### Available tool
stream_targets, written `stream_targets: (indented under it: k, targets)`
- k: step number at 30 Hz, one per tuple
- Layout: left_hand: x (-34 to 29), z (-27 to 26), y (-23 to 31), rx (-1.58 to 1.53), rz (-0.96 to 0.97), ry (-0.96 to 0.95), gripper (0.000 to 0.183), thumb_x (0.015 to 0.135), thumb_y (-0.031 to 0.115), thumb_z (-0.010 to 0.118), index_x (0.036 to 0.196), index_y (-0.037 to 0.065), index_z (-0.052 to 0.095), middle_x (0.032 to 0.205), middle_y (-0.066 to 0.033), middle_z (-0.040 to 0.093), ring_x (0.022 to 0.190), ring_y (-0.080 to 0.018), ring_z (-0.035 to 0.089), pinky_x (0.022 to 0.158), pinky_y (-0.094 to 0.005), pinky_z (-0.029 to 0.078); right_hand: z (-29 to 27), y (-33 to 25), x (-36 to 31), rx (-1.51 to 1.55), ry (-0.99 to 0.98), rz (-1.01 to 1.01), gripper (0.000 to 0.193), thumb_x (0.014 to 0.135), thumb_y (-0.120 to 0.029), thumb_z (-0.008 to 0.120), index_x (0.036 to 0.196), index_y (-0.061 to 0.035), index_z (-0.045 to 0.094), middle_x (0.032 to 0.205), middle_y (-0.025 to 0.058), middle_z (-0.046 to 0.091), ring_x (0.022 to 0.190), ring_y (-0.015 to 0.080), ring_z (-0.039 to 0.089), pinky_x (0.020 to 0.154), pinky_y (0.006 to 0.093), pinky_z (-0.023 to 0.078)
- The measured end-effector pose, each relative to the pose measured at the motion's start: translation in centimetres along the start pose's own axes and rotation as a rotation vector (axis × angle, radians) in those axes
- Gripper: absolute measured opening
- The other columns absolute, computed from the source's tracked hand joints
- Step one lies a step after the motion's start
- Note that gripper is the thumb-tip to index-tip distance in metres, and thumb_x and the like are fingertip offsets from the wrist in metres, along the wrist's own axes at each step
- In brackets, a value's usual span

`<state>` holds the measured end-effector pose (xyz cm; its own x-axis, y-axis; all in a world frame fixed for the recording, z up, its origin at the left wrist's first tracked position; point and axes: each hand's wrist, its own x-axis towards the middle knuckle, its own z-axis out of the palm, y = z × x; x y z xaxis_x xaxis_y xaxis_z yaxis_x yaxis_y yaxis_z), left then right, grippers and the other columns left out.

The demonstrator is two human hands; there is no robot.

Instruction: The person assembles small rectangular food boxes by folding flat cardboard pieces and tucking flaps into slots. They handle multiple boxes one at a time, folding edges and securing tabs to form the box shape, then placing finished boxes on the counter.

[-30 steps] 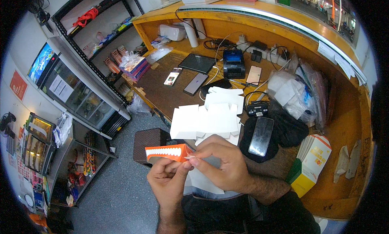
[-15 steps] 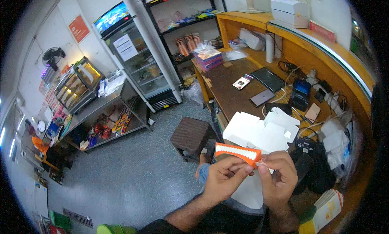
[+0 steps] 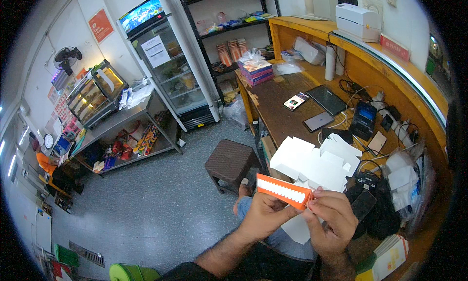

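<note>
Orange-and-white carton (image 3: 282, 190) held aloft: left hand (image 3: 265, 216) curled under it, gripping lower edge; right hand (image 3: 334, 220) nearly closed, fingertips pinching its right end.

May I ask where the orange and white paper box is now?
In the head view, the orange and white box is lower right of centre, held by the left hand and right hand, below the white paper pieces.

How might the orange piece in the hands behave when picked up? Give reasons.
The orange piece is probably light, as the left hand merely pinches it, and likely fairly stiff, since its end juts out without drooping.
</note>
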<state>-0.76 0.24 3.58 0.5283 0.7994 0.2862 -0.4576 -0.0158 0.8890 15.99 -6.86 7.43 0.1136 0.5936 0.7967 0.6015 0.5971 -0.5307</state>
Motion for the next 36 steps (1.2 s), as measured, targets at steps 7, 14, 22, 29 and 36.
stream_targets:
  k: [7, 14, 22, 29, 36]
  targets:
    - [-0.9, -0.2, 0.0, 0.006, 0.043, -0.058, 0.030, 0.101, 0.002, 0.071, 0.130, -0.004, 0.066, 0.126, -0.0127, 0.072, 0.118, -0.0178, 0.069, 0.102, -0.0339, 0.055, 0.3, 0.8, -0.8, 0.151, 0.026, -0.079, 0.023, 0.083, -0.008, 0.088, 0.100, -0.0078, 0.074, 0.098, 0.0101, 0.074, 0.098, 0.0305, 0.073, 0.087, 0.0414, 0.061]
    - [-2.0, 0.7, 0.1, -0.054, 0.128, -0.073, 0.036, 0.104, -0.001, 0.066, 0.138, -0.006, 0.058, 0.128, -0.0145, 0.070, 0.121, -0.0200, 0.067, 0.105, -0.0349, 0.054, 0.6, -0.8, -1.5, 0.062, 0.029, -0.059, 0.024, 0.083, -0.010, 0.089, 0.102, -0.0098, 0.074, 0.103, 0.0080, 0.071, 0.101, 0.0306, 0.072, 0.085, 0.0391, 0.061]
    - [-1.8, 2.3, 1.4, 0.227, 0.211, 0.105, 0.026, 0.101, -0.003, 0.068, 0.127, -0.006, 0.068, 0.125, -0.0155, 0.071, 0.110, -0.0166, 0.068, 0.095, -0.0296, 0.053, 0.0, 0.3, -0.9, 0.010, 0.003, -0.091, 0.026, 0.090, -0.005, 0.080, 0.116, -0.0060, 0.076, 0.112, 0.0105, 0.073, 0.102, 0.0329, 0.073, 0.089, 0.0424, 0.061]
    - [-1.2, 1.3, 1.0, 0.233, 0.305, 0.322, 0.016, 0.097, 0.004, 0.077, 0.111, -0.006, 0.076, 0.102, -0.0156, 0.077, 0.093, -0.0190, 0.072, 0.087, -0.0314, 0.055, 0.6, 1.0, -1.0, 0.219, -0.129, 0.136, 0.046, 0.093, -0.005, 0.078, 0.136, -0.0024, 0.062, 0.130, 0.0179, 0.066, 0.121, 0.0336, 0.068, 0.099, 0.0426, 0.058]
    - [-1.8, -1.3, 2.1, 0.286, 0.082, -0.028, 0.040, 0.107, 0.018, 0.065, 0.136, -0.009, 0.066, 0.128, -0.0247, 0.072, 0.118, -0.0290, 0.071, 0.104, -0.0401, 0.052, 0.4, 1.6, -0.6, 0.433, -0.406, 0.511, 0.079, 0.099, -0.028, 0.075, 0.163, -0.0034, 0.035, 0.135, 0.0222, 0.068, 0.105, 0.0259, 0.074, 0.093, 0.0389, 0.057]
